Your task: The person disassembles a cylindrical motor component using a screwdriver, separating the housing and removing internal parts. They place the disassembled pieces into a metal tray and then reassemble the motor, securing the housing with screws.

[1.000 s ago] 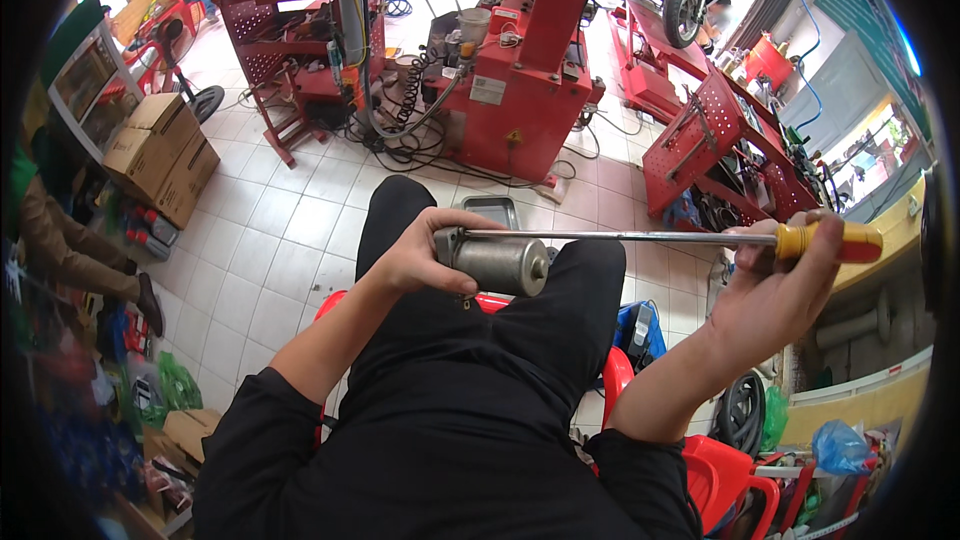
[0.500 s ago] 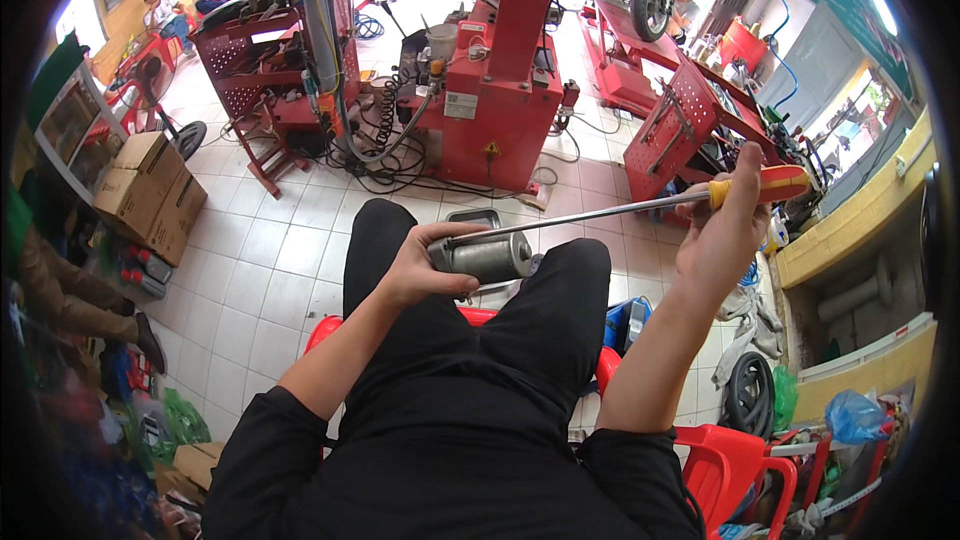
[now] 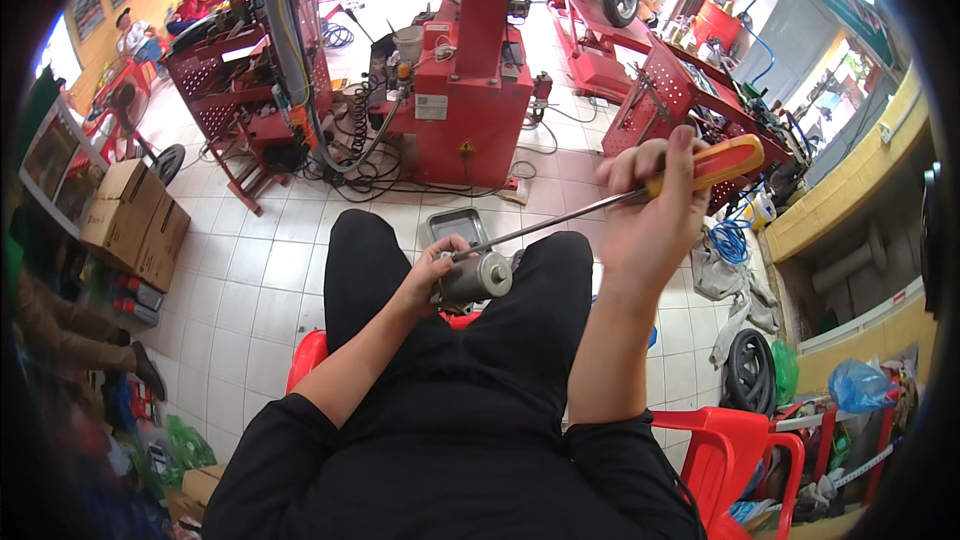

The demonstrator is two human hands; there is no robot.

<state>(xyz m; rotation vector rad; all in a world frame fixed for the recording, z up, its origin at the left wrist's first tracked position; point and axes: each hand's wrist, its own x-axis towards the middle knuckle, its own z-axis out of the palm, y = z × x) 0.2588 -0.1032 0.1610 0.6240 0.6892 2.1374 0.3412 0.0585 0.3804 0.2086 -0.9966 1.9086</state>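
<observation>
The person sits on a red plastic chair (image 3: 308, 365) with a small grey metal cylindrical motor housing (image 3: 478, 277) resting on the lap between the thighs. The left hand (image 3: 432, 275) is closed around the cylinder's near end, steadying it. The right hand (image 3: 650, 215) is clenched on the orange-and-yellow handle of a long steel-shafted screwdriver (image 3: 700, 168), held high and to the right, so the shaft slants down to the cylinder's top end, where its tip appears to meet the housing. Judging from this, the work looks to be in its middle: the housing is in one piece, no loosened screws or removed covers show, and the tool is engaged. A grey metal tray (image 3: 455, 225) lies on the tiled floor just beyond the knees.
</observation>
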